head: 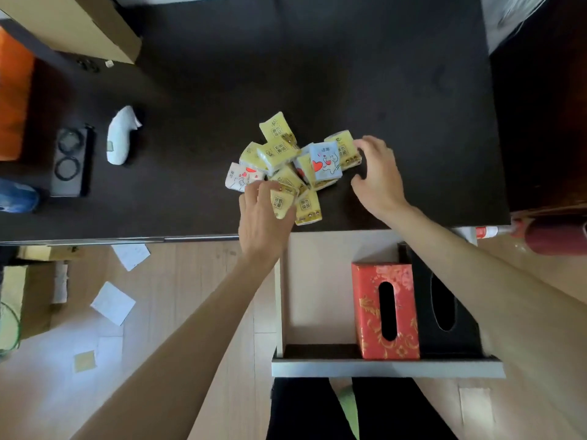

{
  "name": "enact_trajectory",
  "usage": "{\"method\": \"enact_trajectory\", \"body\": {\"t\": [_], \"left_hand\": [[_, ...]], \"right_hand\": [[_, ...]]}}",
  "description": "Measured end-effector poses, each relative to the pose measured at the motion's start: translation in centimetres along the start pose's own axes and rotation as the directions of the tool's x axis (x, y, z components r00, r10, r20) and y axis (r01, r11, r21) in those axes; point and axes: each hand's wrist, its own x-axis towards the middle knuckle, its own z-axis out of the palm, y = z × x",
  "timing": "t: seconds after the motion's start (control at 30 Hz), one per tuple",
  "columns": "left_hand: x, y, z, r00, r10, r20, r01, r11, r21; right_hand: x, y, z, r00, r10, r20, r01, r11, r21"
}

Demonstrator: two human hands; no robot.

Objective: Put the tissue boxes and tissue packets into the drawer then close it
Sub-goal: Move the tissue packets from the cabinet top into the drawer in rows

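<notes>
Several small tissue packets (293, 165), mostly yellow with one blue and one white, lie in a heap on the dark desk (254, 90) near its front edge. My left hand (263, 217) rests on the heap's near left side, fingers curled on a yellow packet (282, 201). My right hand (378, 176) cups the heap's right side, fingers spread and touching a yellow packet (344, 149). Below the desk the drawer (387, 368) stands pulled out. A red floral tissue box (384, 309) and a black tissue box (444, 309) stand side by side in its right part.
A white object (119, 136) and a black case with two rings (71, 160) lie on the desk's left. A cardboard box (73, 23) sits at the back left. Paper sheets (112, 303) litter the wooden floor. The drawer's left part (314, 287) holds nothing.
</notes>
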Motion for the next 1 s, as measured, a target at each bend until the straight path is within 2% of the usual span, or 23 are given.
{"method": "enact_trajectory", "body": {"t": [0.13,0.23,0.33,0.43,0.57,0.63,0.83,0.9,1.0], "left_hand": [[2.5,-1.0,1.0,0.988,0.013,0.155,-0.030,0.994,0.108],[3.3,-1.2,0.9,0.988,0.044,0.149,-0.057,0.995,0.083],[3.4,-1.0,0.4,0.988,0.064,0.138,-0.069,0.997,0.034],[2.0,-0.3,0.3,0.982,0.084,0.170,-0.081,0.996,-0.020],[-1.0,0.1,1.3,0.964,0.104,0.245,-0.082,0.992,-0.096],[-2.5,-0.3,2.1,0.953,0.118,0.281,-0.088,0.989,-0.117],[-6.7,-3.0,4.7,0.936,0.125,0.329,-0.084,0.987,-0.137],[-7.8,-3.6,5.5,0.945,0.095,0.313,-0.050,0.988,-0.148],[-9.2,-4.0,7.0,0.951,0.033,0.309,0.011,0.990,-0.140]], "right_hand": [[2.3,1.1,0.7,0.981,-0.007,0.192,0.056,0.965,-0.255],[0.8,2.7,0.8,0.986,-0.010,0.166,0.067,0.937,-0.342],[-2.3,4.3,0.5,0.994,0.029,0.101,0.011,0.925,-0.380],[-5.5,5.5,0.0,0.993,0.105,0.054,-0.079,0.928,-0.363],[-7.0,6.0,-0.4,0.983,0.181,-0.024,-0.181,0.949,-0.257],[-6.2,6.1,-0.5,0.988,0.156,-0.009,-0.154,0.963,-0.222],[-2.5,6.8,-0.4,0.959,-0.002,0.283,0.082,0.959,-0.271],[-2.0,6.7,-0.3,0.964,-0.020,0.266,0.088,0.965,-0.247],[-3.5,6.5,-0.4,0.986,-0.022,0.166,0.058,0.974,-0.219]]}}
